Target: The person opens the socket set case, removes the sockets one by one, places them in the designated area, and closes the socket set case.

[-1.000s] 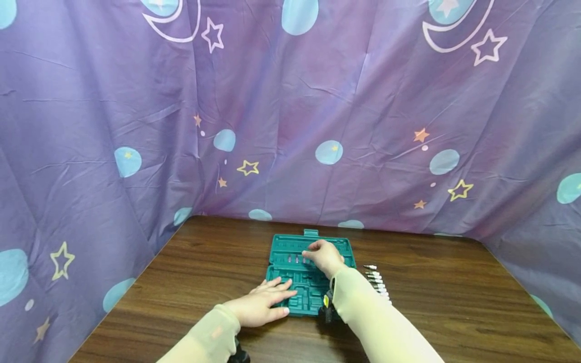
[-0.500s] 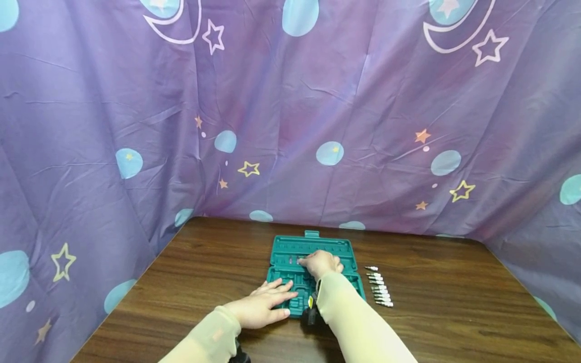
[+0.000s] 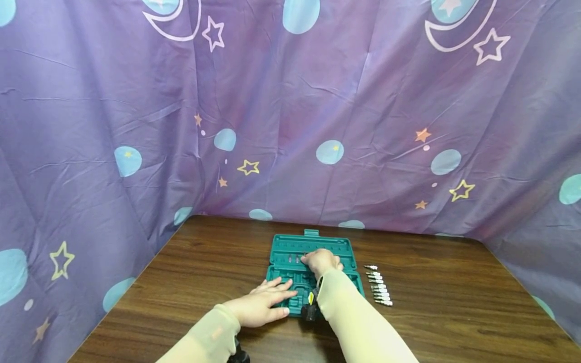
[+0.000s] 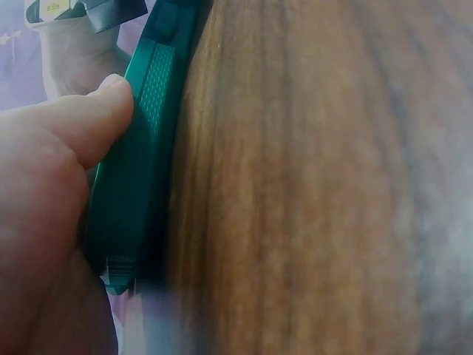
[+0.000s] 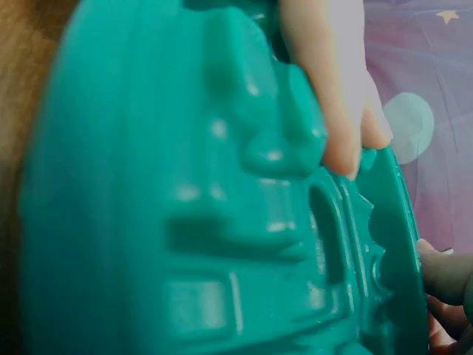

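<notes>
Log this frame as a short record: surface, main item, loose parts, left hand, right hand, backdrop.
surface: wooden table
main item: green tool case, lying open and flat
loose parts: row of metal bits on the table, right of the case, apart from it
left hand: left hand flat on the case's near left part, fingers straight
right hand: right hand over the case's middle, fingertips at its slots; whether it pinches a bit cannot be told
backdrop: purple cloth with stars and moons

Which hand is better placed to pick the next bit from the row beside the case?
Probably the right hand. It is over the case on the side nearer the bits, which lie right of the case. The left hand lies flat on the case's near left corner, farther away.
</notes>
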`<state>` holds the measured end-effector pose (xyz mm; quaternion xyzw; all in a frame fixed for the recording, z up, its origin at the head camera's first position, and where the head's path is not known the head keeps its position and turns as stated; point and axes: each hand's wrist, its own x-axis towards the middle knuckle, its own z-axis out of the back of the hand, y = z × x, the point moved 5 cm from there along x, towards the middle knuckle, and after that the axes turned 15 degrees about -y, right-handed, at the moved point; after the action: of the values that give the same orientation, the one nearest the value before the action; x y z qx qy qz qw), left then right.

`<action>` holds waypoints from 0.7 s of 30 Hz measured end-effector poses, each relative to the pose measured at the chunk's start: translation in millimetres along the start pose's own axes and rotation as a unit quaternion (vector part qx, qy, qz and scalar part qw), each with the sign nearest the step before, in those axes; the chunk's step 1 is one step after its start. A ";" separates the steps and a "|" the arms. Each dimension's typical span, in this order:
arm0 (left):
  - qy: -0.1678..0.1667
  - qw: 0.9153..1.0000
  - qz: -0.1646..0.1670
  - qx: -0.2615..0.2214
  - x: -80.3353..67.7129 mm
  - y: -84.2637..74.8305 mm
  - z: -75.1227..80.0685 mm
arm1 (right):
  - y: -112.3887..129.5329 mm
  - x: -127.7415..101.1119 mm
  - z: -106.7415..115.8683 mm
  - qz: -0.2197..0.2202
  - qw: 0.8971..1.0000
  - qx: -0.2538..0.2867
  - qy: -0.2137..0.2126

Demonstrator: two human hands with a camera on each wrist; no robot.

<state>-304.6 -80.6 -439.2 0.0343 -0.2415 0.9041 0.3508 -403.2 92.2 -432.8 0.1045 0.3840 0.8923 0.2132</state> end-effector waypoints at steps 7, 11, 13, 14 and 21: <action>-0.002 1.000 -0.002 -0.004 -0.4 -0.7 1.1 | 0.5 -1.5 0.6 0.012 1.000 0.007 -0.001; 0.002 1.000 0.002 -0.006 -0.7 -0.2 2.2 | 0.2 -2.2 1.6 0.013 0.999 0.043 0.003; 0.006 1.000 0.009 -0.007 -0.9 0.7 2.7 | -0.5 -1.5 0.4 0.007 0.998 0.064 0.007; 0.006 1.000 0.010 -0.006 -1.0 0.8 3.0 | -0.4 -1.1 0.4 0.009 0.998 0.069 0.009; 0.010 1.000 0.008 -0.001 -0.4 -0.4 0.4 | -0.9 5.6 3.8 0.035 0.982 0.175 0.066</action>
<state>-304.1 -80.8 -438.7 0.0232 -0.2396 0.9069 0.3458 -406.6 97.7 -430.6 0.0946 0.5437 0.8229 0.1350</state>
